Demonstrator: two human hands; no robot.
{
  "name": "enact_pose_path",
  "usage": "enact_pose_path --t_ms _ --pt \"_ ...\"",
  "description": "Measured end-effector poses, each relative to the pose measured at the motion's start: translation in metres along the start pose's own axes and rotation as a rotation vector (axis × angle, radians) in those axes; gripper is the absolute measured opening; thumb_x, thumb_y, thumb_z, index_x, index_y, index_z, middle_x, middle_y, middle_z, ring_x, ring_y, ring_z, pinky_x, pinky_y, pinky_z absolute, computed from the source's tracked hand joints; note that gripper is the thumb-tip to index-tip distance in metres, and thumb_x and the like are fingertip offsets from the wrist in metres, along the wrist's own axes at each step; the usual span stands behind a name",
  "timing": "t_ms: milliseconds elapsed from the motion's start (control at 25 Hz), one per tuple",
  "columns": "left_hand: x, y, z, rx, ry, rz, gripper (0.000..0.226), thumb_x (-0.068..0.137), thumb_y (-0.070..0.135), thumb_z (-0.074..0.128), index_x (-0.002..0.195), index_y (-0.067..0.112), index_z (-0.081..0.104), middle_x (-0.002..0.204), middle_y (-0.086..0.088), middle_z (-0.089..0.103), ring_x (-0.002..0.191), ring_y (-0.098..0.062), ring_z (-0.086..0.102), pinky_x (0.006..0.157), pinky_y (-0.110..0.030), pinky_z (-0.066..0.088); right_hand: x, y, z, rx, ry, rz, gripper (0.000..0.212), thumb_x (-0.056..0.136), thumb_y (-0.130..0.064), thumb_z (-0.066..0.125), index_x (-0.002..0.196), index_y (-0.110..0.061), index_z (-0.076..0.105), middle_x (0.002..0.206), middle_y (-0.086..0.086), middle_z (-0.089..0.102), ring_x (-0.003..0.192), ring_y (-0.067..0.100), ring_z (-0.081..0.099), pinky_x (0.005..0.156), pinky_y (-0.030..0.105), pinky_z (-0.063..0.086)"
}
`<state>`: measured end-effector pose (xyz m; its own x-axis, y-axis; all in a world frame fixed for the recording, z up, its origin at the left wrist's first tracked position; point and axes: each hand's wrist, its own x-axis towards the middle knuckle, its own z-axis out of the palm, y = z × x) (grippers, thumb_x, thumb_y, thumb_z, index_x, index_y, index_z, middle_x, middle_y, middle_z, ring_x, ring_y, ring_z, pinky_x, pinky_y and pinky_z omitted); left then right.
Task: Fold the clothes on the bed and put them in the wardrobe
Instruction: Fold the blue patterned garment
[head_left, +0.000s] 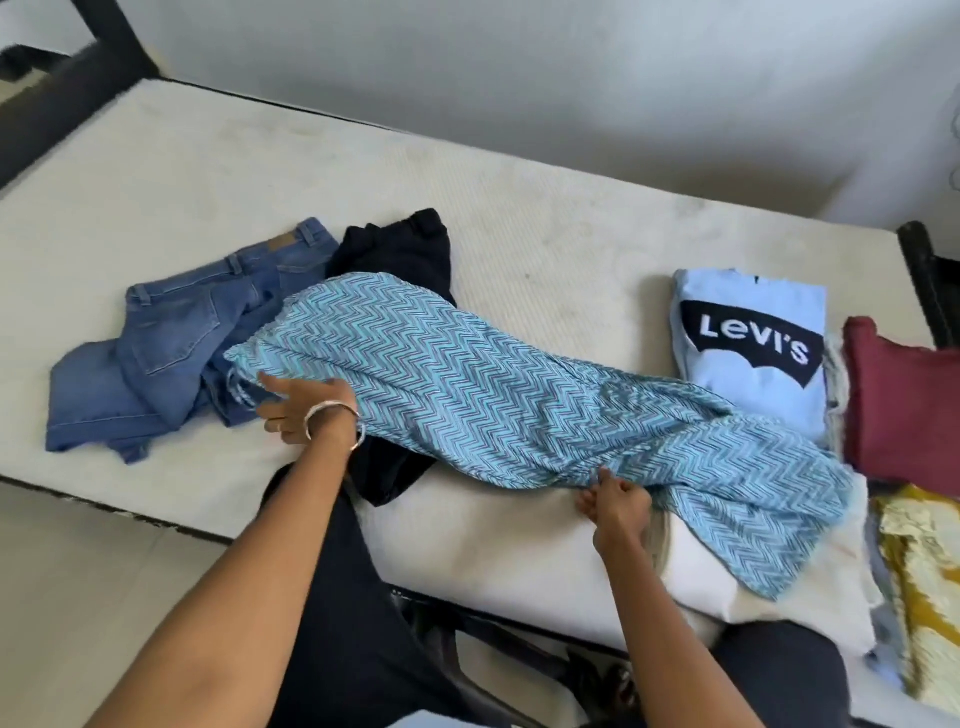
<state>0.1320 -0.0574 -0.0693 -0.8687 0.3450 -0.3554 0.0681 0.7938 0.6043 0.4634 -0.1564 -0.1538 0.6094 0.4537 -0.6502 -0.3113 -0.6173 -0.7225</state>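
A long turquoise garment with a zigzag print (467, 384) lies stretched across the bare mattress (260, 171). My left hand (301, 410), with bangles at the wrist, holds its left end near the crumpled blue jeans (171, 338). My right hand (615, 501) pinches the garment's lower edge near the bed's front. A black garment (400, 249) lies partly under the turquoise one. At the right sits a folded light-blue Levi's T-shirt (753, 343).
A maroon folded garment (904, 400) and a yellow patterned cloth (919, 582) lie at the right edge. A white pillow (519, 561) sits at the front under the turquoise cloth. A dark bed frame (62, 104) runs at the far left, a grey wall behind.
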Motion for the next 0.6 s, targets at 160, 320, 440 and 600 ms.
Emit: enact_pose_path --t_ms 160,320,440,600 --pt "-0.104 -0.026 0.055 0.232 -0.054 0.747 0.046 0.072 0.012 0.065 0.117 0.018 0.058 0.136 -0.017 0.041 0.118 -0.041 0.041 0.098 -0.050 0.034 0.014 -0.031 -0.029 0.048 0.214 -0.181 0.016 0.091 -0.024 0.062 0.077 -0.020 0.056 0.074 0.013 0.066 0.057 0.028 0.064 0.060 0.047 0.058" --pt "-0.207 -0.022 0.119 0.372 -0.728 1.240 0.029 0.079 0.007 0.068 0.108 0.008 0.068 0.117 -0.019 0.058 0.110 -0.038 0.056 0.092 -0.035 0.041 0.028 -0.062 -0.103 -0.145 0.550 -0.348 0.025 0.088 -0.019 0.067 0.109 -0.009 0.059 0.109 0.020 0.065 0.104 0.038 0.059 0.092 0.046 0.046" --pt "-0.270 -0.022 0.158 0.598 -1.110 1.219 0.055 0.090 0.021 0.062 0.139 0.004 0.043 0.141 -0.019 0.044 0.130 -0.030 0.042 0.105 -0.027 0.028 0.042 -0.069 -0.157 -0.375 0.623 -0.059 0.063 0.082 -0.028 0.076 0.132 -0.010 0.041 0.136 0.024 0.041 0.127 0.042 0.037 0.097 0.053 0.040" --pt "-0.320 -0.018 0.198 0.673 -1.128 1.137 0.074 0.089 0.034 0.065 0.147 0.006 0.029 0.148 -0.018 0.038 0.135 -0.030 0.039 0.108 -0.030 0.029 0.065 -0.065 -0.199 -0.485 0.379 0.042 0.081 0.078 -0.027 0.081 0.139 -0.009 0.030 0.130 0.021 0.056 0.122 0.040 0.051 0.094 0.051 0.042"
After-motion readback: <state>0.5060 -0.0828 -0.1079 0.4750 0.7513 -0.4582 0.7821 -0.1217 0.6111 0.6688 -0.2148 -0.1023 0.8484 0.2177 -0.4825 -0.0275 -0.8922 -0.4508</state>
